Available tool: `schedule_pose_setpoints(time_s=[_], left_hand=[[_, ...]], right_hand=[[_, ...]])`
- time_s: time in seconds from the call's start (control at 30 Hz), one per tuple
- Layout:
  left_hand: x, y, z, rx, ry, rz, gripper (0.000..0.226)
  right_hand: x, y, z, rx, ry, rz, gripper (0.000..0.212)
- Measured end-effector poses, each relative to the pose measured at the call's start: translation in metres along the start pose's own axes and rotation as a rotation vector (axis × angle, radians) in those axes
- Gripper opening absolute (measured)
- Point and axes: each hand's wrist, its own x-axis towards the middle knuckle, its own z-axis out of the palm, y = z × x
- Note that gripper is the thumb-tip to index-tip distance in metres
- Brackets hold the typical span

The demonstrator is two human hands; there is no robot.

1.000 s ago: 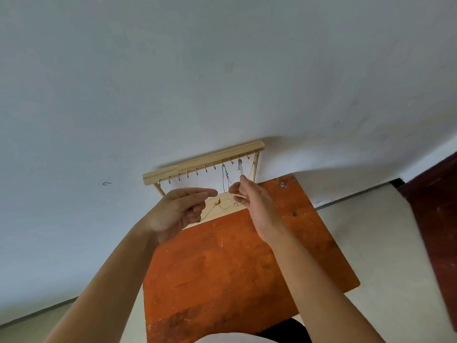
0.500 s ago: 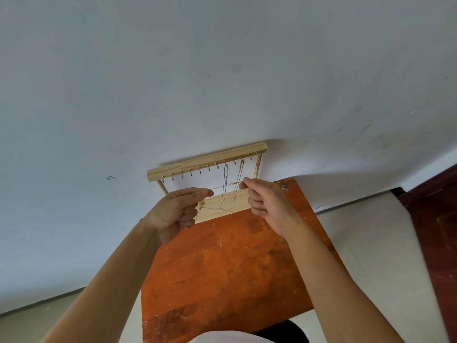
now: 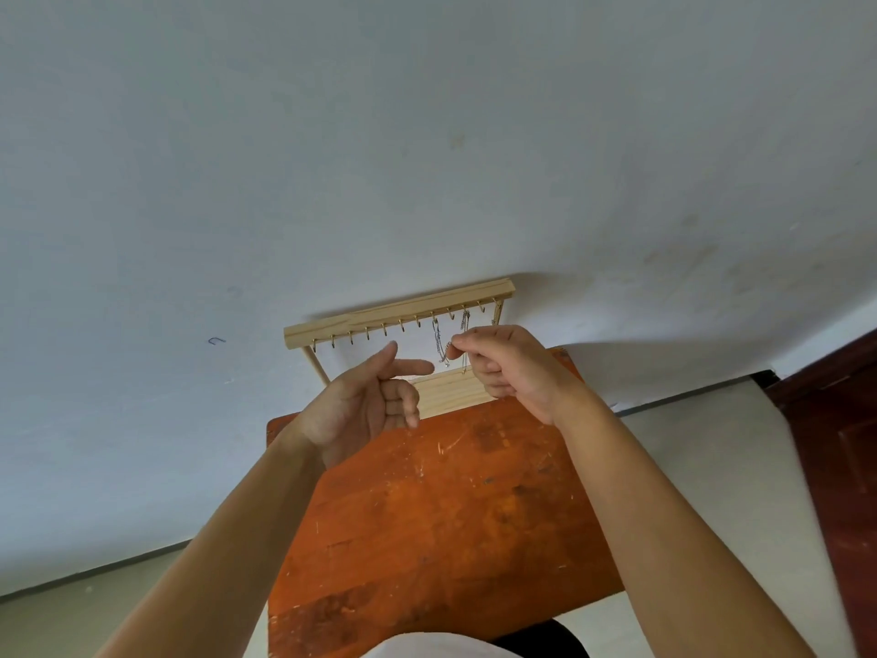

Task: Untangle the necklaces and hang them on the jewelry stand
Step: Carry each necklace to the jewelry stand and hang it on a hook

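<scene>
A light wooden jewelry stand [image 3: 398, 314] with a row of small gold hooks stands at the far edge of the orange table [image 3: 427, 515], against the wall. A thin silver necklace [image 3: 437, 341] hangs from a hook right of the middle, and a second chain [image 3: 465, 321] hangs from a hook further right. My right hand [image 3: 515, 370] is raised in front of the stand's right part and pinches a fine chain at its fingertips beside the hanging necklace. My left hand [image 3: 365, 403] is lower and to the left, thumb and index finger spread apart, holding nothing that I can see.
The stand's slatted wooden base [image 3: 448, 391] lies between my hands. A white wall rises right behind the stand. Pale floor shows on both sides of the table, and a dark red door [image 3: 844, 420] is at the far right.
The chain stretched between both hands is no longer in my left hand, whose thumb and index have spread. My right hand has lifted the chain's end toward the hooks.
</scene>
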Motion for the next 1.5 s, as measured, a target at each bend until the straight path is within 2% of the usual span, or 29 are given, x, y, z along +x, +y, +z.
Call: schedule_pose_setpoints(time_s=[0.1,0.27,0.37,0.5,0.57,0.67,0.83,0.97,1.1,1.17,1.37,1.5], left_hand=[[0.0,0.002,0.008,0.117,0.1,-0.011,0.057],[0.002,0.003,0.012,0.05,0.195,0.043,0.024],[0.001,0.008,0.01,0.123,0.168,0.042,0.015],[-0.001,0.019,0.002,0.327,0.052,-0.017,0.021],[0.001,0.026,-0.002,0.353,0.014,-0.001,0.03],[0.008,0.038,-0.007,0.319,0.087,0.074,0.04],[0.014,0.059,-0.012,0.283,0.211,0.101,0.027],[0.027,0.069,-0.016,0.606,0.346,0.135,0.023],[0.045,0.071,-0.017,0.983,0.473,0.279,0.026],[0.051,0.07,-0.021,1.062,0.482,0.316,0.027],[0.063,0.052,-0.03,1.236,0.501,0.351,0.02],[0.065,0.04,-0.028,1.337,0.575,0.467,0.017]], right_hand=[[0.001,-0.004,-0.002,-0.034,-0.013,-0.004,0.033],[0.002,0.006,-0.004,-0.067,-0.017,0.019,0.029],[0.002,0.017,-0.004,-0.012,0.006,0.035,0.028],[0.003,0.034,-0.005,0.134,0.024,0.058,0.025],[0.006,0.044,-0.001,0.233,0.012,0.073,0.024],[0.011,0.058,0.008,0.318,-0.015,0.09,0.025],[0.017,0.078,0.019,0.305,-0.034,0.102,0.026],[0.017,0.093,0.02,0.312,-0.03,0.135,0.028],[0.019,0.115,0.022,0.293,-0.012,0.179,0.038],[0.019,0.125,0.023,0.277,0.0,0.206,0.042],[0.017,0.148,0.028,0.297,0.06,0.266,0.032],[0.023,0.158,0.031,0.243,0.087,0.29,0.029]])
